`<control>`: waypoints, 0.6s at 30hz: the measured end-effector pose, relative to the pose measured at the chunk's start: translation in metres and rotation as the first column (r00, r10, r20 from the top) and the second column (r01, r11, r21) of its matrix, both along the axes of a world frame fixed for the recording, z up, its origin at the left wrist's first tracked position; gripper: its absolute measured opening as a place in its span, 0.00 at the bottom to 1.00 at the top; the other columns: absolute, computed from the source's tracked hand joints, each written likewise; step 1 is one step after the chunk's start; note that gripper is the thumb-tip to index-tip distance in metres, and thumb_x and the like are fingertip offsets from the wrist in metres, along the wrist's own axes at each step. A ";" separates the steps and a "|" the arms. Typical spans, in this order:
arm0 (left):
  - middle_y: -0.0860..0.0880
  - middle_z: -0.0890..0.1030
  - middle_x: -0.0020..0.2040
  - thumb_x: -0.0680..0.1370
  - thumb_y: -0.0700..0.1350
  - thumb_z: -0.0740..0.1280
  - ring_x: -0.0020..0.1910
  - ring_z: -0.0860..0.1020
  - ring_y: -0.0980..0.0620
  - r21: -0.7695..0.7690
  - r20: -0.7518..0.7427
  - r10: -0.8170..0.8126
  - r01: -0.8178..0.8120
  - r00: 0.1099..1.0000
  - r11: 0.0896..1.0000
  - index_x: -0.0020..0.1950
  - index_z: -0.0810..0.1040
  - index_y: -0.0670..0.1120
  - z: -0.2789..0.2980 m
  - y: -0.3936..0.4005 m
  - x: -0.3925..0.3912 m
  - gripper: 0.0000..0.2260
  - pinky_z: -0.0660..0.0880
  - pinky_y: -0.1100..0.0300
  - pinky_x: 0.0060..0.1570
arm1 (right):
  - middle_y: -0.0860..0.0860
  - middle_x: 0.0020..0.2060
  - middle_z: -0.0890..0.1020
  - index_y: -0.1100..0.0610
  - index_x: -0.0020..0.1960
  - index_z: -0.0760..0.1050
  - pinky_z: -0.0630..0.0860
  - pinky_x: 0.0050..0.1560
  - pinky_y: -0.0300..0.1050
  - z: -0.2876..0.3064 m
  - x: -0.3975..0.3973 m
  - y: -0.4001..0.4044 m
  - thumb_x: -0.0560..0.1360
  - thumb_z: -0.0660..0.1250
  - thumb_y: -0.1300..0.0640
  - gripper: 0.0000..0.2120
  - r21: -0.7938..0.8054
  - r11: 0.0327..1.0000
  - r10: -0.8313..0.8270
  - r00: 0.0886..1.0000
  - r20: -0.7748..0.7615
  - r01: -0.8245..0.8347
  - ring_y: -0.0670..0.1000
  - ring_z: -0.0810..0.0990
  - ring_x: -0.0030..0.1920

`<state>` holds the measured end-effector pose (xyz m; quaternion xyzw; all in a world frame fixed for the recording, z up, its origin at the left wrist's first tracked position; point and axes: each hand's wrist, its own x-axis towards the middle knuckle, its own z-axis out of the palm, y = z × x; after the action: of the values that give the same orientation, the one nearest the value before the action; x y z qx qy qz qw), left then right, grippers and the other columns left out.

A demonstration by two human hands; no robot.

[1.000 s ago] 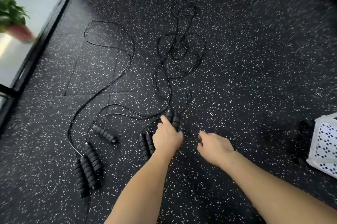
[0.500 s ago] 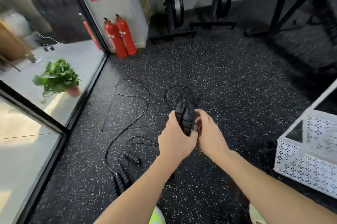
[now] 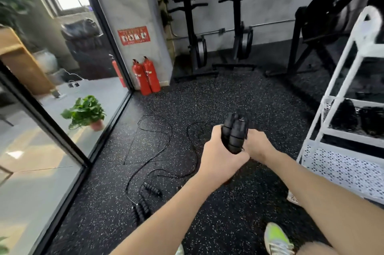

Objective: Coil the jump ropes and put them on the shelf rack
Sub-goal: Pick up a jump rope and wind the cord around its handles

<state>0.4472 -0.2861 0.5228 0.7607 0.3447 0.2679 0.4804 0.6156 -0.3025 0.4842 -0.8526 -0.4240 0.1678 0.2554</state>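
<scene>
My left hand (image 3: pixel 220 157) grips a bundle of black ribbed jump rope handles (image 3: pixel 233 133), held upright above the floor. My right hand (image 3: pixel 256 144) sits right behind the bundle, fingers curled against it; its grip is partly hidden. Thin black rope (image 3: pixel 193 142) trails from the handles down to the speckled floor. More black handles (image 3: pixel 143 207) and a single handle (image 3: pixel 152 189) lie on the floor at lower left, with their rope (image 3: pixel 164 140) looping away. The white shelf rack (image 3: pixel 340 109) stands at the right, dark coils on its middle shelf.
A glass wall (image 3: pixel 62 130) runs along the left with a potted plant (image 3: pixel 85 112) behind it. Two red fire extinguishers (image 3: pixel 146 76) stand at the corner. Black gym machines (image 3: pixel 218 26) line the back wall. My shoe (image 3: pixel 277 238) shows at the bottom.
I have stood up from the floor, lifting the handle bundle in my left hand. My right hand came in against the handles. The view swung up to show the room and rack.
</scene>
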 end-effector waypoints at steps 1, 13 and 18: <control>0.56 0.82 0.44 0.69 0.47 0.75 0.37 0.78 0.58 0.000 -0.003 0.042 -0.042 0.999 0.999 0.56 0.71 0.56 0.003 -0.001 0.000 0.19 0.75 0.62 0.36 | 0.56 0.44 0.81 0.57 0.43 0.73 0.67 0.42 0.46 0.007 -0.004 -0.005 0.83 0.58 0.54 0.13 0.006 1.000 0.020 1.000 -0.001 -0.020 0.60 0.81 0.48; 0.42 0.84 0.49 0.67 0.37 0.72 0.42 0.85 0.43 -0.324 0.292 -0.020 0.119 0.956 0.939 0.62 0.73 0.40 0.045 -0.004 -0.008 0.24 0.82 0.39 0.52 | 0.52 0.23 0.75 0.58 0.32 0.71 0.71 0.33 0.46 0.135 -0.042 -0.032 0.82 0.64 0.48 0.23 0.370 0.923 0.159 0.982 -0.105 -0.110 0.51 0.73 0.25; 0.42 0.80 0.43 0.59 0.46 0.74 0.36 0.77 0.44 -0.237 0.324 0.075 0.004 0.943 0.972 0.56 0.74 0.46 0.081 -0.006 -0.012 0.26 0.79 0.46 0.40 | 0.50 0.29 0.77 0.57 0.48 0.76 0.61 0.25 0.37 0.152 -0.045 -0.051 0.78 0.64 0.60 0.03 0.508 0.861 0.345 0.728 -0.593 0.006 0.48 0.71 0.24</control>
<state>0.4357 -0.2920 0.6035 0.6364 0.3021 0.3581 0.6127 0.5711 -0.3532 0.6360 -0.6015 -0.4106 0.3745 0.5739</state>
